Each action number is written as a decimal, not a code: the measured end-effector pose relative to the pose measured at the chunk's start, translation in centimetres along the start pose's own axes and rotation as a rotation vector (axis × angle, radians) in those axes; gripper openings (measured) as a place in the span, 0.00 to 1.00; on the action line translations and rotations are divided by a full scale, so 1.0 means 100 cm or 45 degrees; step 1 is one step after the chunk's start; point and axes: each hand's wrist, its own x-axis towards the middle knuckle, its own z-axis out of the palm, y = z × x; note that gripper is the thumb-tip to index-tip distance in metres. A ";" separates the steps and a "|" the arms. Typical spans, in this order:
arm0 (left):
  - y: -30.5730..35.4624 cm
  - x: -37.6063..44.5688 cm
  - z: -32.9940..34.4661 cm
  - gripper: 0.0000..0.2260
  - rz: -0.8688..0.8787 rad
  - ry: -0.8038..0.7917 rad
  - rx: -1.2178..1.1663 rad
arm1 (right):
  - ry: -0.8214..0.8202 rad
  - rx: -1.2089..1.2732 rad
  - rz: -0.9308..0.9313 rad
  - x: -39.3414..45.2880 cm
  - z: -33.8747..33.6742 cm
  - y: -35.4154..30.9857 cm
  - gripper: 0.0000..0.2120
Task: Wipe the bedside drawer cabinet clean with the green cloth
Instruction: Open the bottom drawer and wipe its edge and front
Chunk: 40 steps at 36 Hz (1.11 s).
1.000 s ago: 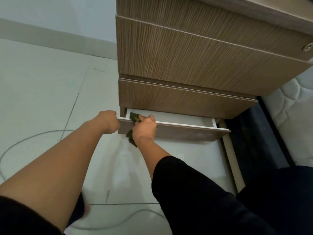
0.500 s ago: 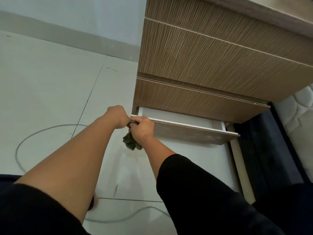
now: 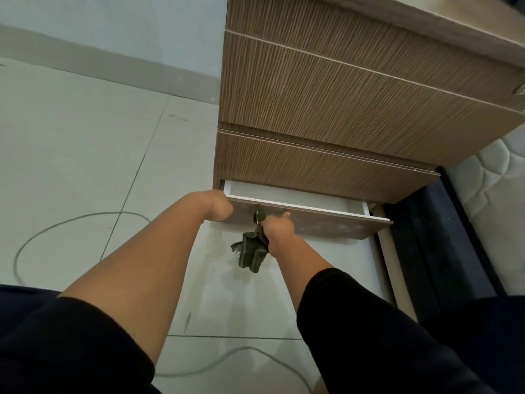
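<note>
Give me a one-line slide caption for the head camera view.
Right hand presses green cloth to the open bottom drawer front; left hand grips its corner.

Bottom drawer of wooden cabinet pulled partly out. Left hand gripping drawer's left front corner. Right hand pressing green cloth against drawer front, cloth's loose end hanging below. Grey cable looped on tiled floor.

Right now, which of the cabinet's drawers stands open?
The bottom drawer: pulled out, its white inside showing, while the drawers above sit shut.
</note>
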 end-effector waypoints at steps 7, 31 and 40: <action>0.004 0.011 0.002 0.17 0.045 0.089 -0.039 | -0.032 -0.002 -0.002 0.018 0.003 -0.008 0.37; -0.019 0.036 -0.007 0.18 -0.208 0.405 -0.263 | 0.137 -1.168 -2.057 0.023 0.045 -0.015 0.10; -0.029 0.042 -0.012 0.19 -0.210 0.400 -0.361 | 0.112 -1.827 -2.680 0.061 0.055 -0.048 0.06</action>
